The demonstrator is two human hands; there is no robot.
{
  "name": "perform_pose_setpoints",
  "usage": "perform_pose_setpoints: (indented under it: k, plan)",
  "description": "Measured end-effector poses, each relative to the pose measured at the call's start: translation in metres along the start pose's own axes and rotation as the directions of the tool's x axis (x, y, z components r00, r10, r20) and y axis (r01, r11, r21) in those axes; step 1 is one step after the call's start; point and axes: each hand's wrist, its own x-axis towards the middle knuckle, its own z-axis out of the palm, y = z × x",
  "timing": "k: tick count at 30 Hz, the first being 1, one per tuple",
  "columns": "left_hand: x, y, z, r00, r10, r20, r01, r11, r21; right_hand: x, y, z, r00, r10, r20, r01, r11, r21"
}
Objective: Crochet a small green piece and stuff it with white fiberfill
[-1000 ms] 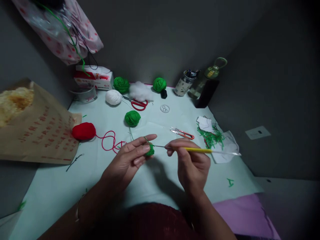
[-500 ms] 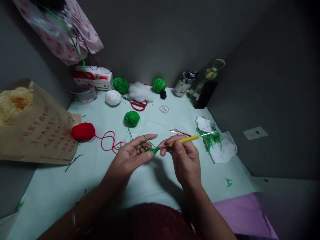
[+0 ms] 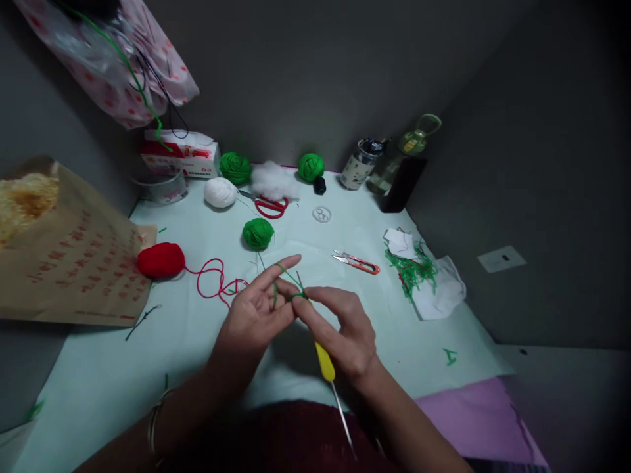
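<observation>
Head view: a person's left hand (image 3: 254, 316) and right hand (image 3: 349, 334) meet above a pale green counter (image 3: 409, 355). The right grip is closed around a yellow-handled hook (image 3: 324, 361), its thin tip pointing away from the person. Between the fingertips, mostly hidden, the left grip appears to pinch a small green yarn piece (image 3: 298, 295). A green strand (image 3: 290, 274) crosses the raised left index finger; a green yarn ball (image 3: 257, 234) lies beyond.

Hook handle (image 3: 324, 360): smooth plastic; shaft (image 3: 342, 412): shiny metal; green yarn ball (image 3: 257, 234): fibrous; bag (image 3: 93, 263): matt paper
</observation>
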Motion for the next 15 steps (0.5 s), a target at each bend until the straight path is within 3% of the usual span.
perform_pose_setpoints:
  k: [2, 4, 6, 9, 12, 15]
  plan:
    - [0.002, 0.001, -0.001, 0.987, -0.131, 0.093, 0.145, 0.975, -0.168, 0.000, 0.002, 0.000, 0.997, 0.052, -0.052, -0.048, 0.997, 0.067]
    - [0.004, 0.003, -0.003, 0.973, -0.193, 0.128, 0.220, 0.942, -0.252, 0.004, 0.003, -0.001, 0.968, 0.225, -0.110, -0.185, 0.939, 0.290]
    - [0.005, 0.005, -0.004, 0.981, -0.165, 0.101, 0.187, 0.945, -0.269, 0.009, 0.005, -0.001, 0.916, 0.391, -0.085, -0.291, 0.797, 0.529]
    - [0.006, 0.005, -0.004, 0.990, -0.096, 0.107, 0.114, 0.977, -0.180, 0.015, 0.006, 0.002, 0.890, 0.455, 0.024, -0.362, 0.675, 0.643]
    - [0.007, 0.003, -0.003, 0.997, -0.047, 0.065, 0.052, 0.996, -0.079, 0.014, 0.007, 0.006, 0.885, 0.460, 0.065, -0.405, 0.696, 0.592]
    - [0.008, 0.001, -0.001, 1.000, -0.019, 0.001, 0.019, 0.996, -0.093, 0.007, 0.007, 0.009, 0.949, 0.316, -0.016, -0.285, 0.877, 0.385]
